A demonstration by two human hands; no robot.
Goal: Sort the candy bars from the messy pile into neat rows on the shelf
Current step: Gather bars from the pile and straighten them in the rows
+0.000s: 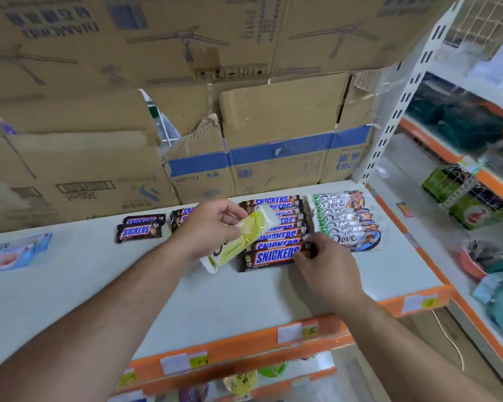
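Neatly overlapped brown Snickers bars [277, 236] form one row.

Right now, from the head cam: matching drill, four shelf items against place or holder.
1. yellow-white bar
2. front Snickers bar
3. Dove row
4. light blue pack

a. far left of the shelf
b. right hand pinches its end
c. right of the Snickers row
d. left hand holds it

Pairs: 1-d, 2-b, 3-c, 4-a
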